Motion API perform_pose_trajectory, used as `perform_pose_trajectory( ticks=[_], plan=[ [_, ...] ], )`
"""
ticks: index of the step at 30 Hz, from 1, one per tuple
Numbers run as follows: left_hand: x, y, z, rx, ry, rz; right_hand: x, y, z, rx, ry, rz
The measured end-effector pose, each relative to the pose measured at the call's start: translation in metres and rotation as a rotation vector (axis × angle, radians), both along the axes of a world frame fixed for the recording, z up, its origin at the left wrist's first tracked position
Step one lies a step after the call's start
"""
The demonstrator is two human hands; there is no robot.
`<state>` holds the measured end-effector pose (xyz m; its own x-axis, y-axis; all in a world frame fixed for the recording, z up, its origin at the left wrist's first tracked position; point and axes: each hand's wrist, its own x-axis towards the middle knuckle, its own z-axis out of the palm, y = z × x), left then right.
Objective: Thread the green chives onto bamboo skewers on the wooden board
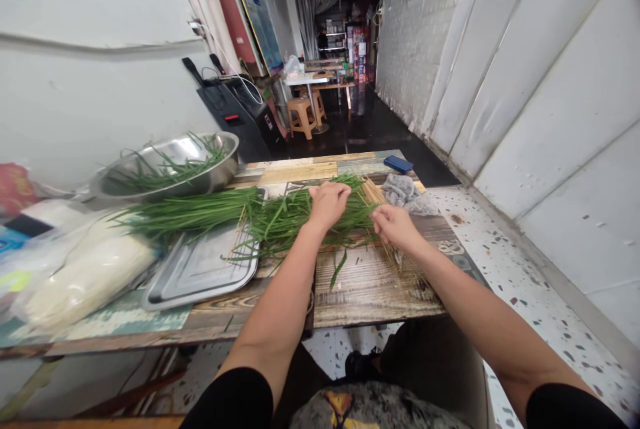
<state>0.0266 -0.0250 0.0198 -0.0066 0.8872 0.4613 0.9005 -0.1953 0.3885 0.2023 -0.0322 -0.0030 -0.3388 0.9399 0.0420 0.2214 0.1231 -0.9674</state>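
Note:
A loose heap of garlic chives [285, 215] lies across the wooden table. My left hand [329, 203] is over this heap with its fingers curled together, and what is between them is too small to make out. Just to the right, my right hand [396, 223] is closed in a pinch at the edge of the chives. Beside and partly under it lies a bundle of thin bamboo skewers [373, 193]. Whether the pinch holds a skewer or a chive cannot be seen. Chives on skewers [200, 212] rest in a row across a metal tray [200, 275] on the left.
A steel bowl [225, 165] with more chives stands at the back left. In front of it sits a plastic bag with pale contents [95, 275]. A grey cloth [403, 192] and a blue box [399, 163] are at the far right. A white wall [540, 82] runs along the right.

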Motion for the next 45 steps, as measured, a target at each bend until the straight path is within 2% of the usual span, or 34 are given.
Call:
perform_pose_trajectory(
  ticks=[15,20,24,28,29,32,34,39,45],
  plan=[
    [0.003,-0.002,0.001,0.01,0.022,0.005,0.0,0.001,-0.003,-0.022,-0.001,0.011],
    [0.002,-0.001,0.0,0.009,0.031,-0.039,0.0,0.002,-0.005,-0.013,0.012,0.021],
    [0.008,-0.003,-0.002,-0.002,0.037,-0.11,0.0,0.003,-0.006,-0.001,0.02,0.005],
    [0.011,-0.006,0.002,-0.08,0.122,-0.331,0.001,0.006,-0.009,0.036,0.034,-0.024],
    [0.009,-0.007,0.003,-0.081,0.13,-0.324,0.002,0.007,-0.01,0.044,0.042,-0.027],
    [-0.004,-0.005,0.005,-0.011,0.1,-0.107,0.002,0.008,-0.012,0.042,0.053,-0.024],
    [-0.011,-0.002,0.003,0.007,0.122,-0.023,0.002,0.009,-0.013,0.022,0.028,-0.01],
    [-0.012,0.007,-0.009,-0.057,0.246,-0.04,0.002,0.009,-0.013,-0.003,-0.027,-0.011],
    [-0.006,0.015,-0.015,-0.071,0.258,0.052,0.002,0.007,-0.01,-0.015,-0.034,-0.006]
  ],
)
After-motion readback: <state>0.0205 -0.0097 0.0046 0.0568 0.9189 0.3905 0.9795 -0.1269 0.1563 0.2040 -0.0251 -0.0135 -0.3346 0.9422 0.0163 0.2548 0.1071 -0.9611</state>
